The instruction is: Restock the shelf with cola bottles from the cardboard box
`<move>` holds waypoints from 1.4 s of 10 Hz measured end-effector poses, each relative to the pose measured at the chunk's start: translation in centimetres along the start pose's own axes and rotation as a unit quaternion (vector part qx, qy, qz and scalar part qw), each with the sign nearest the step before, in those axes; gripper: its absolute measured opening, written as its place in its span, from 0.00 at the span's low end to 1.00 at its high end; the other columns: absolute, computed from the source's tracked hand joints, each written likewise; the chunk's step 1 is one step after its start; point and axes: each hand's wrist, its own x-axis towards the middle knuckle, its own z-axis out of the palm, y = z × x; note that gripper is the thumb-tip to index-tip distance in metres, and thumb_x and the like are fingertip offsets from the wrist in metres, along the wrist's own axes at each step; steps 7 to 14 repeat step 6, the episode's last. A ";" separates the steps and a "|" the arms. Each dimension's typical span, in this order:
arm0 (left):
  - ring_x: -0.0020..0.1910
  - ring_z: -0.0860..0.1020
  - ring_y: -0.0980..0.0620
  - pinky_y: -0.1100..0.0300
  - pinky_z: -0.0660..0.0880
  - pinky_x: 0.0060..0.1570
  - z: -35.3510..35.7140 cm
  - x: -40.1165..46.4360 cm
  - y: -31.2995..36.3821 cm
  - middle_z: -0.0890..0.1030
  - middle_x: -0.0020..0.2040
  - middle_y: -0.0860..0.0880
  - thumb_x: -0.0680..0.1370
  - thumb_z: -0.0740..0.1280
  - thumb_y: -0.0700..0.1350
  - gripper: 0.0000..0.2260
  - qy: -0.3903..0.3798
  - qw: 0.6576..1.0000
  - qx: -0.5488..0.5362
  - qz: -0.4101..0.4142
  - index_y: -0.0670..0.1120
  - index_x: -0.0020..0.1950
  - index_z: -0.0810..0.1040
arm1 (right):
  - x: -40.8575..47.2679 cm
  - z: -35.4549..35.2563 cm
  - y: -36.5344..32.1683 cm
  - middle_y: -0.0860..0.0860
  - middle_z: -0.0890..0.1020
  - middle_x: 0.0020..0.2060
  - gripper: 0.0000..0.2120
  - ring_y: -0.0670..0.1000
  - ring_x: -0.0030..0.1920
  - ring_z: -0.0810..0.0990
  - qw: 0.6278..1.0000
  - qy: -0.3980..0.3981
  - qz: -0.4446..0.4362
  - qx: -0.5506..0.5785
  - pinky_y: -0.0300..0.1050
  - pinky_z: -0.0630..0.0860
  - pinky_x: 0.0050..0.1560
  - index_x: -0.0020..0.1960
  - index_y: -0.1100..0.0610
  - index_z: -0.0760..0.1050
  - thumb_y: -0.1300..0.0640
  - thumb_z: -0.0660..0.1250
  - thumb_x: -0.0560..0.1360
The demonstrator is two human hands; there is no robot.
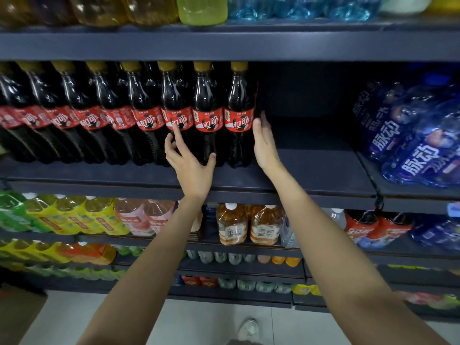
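A row of several cola bottles [146, 115] with red labels and gold caps stands on the dark middle shelf [311, 175]. My left hand [190, 161] is spread open, its fingers touching the fronts of two bottles near the row's right end. My right hand [265, 143] is flat and open against the right side of the last cola bottle [239, 113]. Neither hand grips a bottle. The cardboard box [17, 317] shows only as a brown corner at the bottom left.
To the right of the last bottle the shelf is bare up to the blue drink bottles [410, 135]. Below are shelves of yellow, pink and tea bottles [245, 226]. Oil and water bottles stand above. My shoe [249, 328] is on the tiled floor.
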 end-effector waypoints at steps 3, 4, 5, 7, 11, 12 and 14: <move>0.67 0.69 0.51 0.63 0.67 0.61 -7.3 -4.4 1.2 0.70 0.69 0.47 0.79 0.65 0.45 0.22 -0.069 0.988 -0.115 -0.080 0.46 0.72 0.64 | -11.1 -1.4 -3.1 0.48 0.83 0.47 0.10 0.48 0.50 0.78 0.939 0.205 -0.210 -0.179 0.38 0.71 0.48 0.58 0.56 0.78 0.57 0.64 0.77; 0.56 0.75 0.60 0.66 0.72 0.56 -10.5 -6.6 1.9 0.75 0.62 0.49 0.80 0.63 0.44 0.18 -0.017 0.979 -0.183 -0.091 0.45 0.70 0.66 | -15.2 -0.7 -4.3 0.50 0.84 0.42 0.08 0.48 0.44 0.81 0.905 0.276 -0.278 -0.164 0.36 0.73 0.44 0.53 0.58 0.80 0.57 0.65 0.77; 0.47 0.75 0.65 0.71 0.72 0.48 -13.1 -8.2 1.9 0.76 0.54 0.51 0.81 0.61 0.42 0.13 0.043 0.967 -0.231 -0.097 0.43 0.66 0.69 | -18.9 -0.1 -4.4 0.51 0.83 0.51 0.11 0.47 0.53 0.79 0.921 0.250 -0.271 -0.124 0.39 0.75 0.54 0.58 0.59 0.78 0.56 0.64 0.78; 0.48 0.77 0.55 0.65 0.74 0.50 -15.3 -9.6 0.7 0.77 0.51 0.50 0.81 0.60 0.41 0.10 -0.004 0.949 -0.261 -0.174 0.43 0.63 0.71 | -22.7 0.1 -3.0 0.47 0.76 0.64 0.17 0.44 0.65 0.72 0.981 0.157 -0.111 0.029 0.40 0.68 0.65 0.67 0.52 0.71 0.56 0.64 0.78; 0.48 0.77 0.55 0.65 0.74 0.50 -15.3 -9.6 0.7 0.77 0.51 0.50 0.81 0.60 0.41 0.10 -0.004 0.949 -0.261 -0.174 0.43 0.63 0.71 | -22.7 0.1 -3.0 0.47 0.76 0.64 0.17 0.44 0.65 0.72 0.981 0.157 -0.111 0.029 0.40 0.68 0.65 0.67 0.52 0.71 0.56 0.64 0.78; 0.48 0.77 0.55 0.65 0.74 0.50 -15.3 -9.6 0.7 0.77 0.51 0.50 0.81 0.60 0.41 0.10 -0.004 0.949 -0.261 -0.174 0.43 0.63 0.71 | -22.7 0.1 -3.0 0.47 0.76 0.64 0.17 0.44 0.65 0.72 0.981 0.157 -0.111 0.029 0.40 0.68 0.65 0.67 0.52 0.71 0.56 0.64 0.78; 0.48 0.77 0.55 0.65 0.74 0.50 -15.3 -9.6 0.7 0.77 0.51 0.50 0.81 0.60 0.41 0.10 -0.004 0.949 -0.261 -0.174 0.43 0.63 0.71 | -22.7 0.1 -3.0 0.47 0.76 0.64 0.17 0.44 0.65 0.72 0.981 0.157 -0.111 0.029 0.40 0.68 0.65 0.67 0.52 0.71 0.56 0.64 0.78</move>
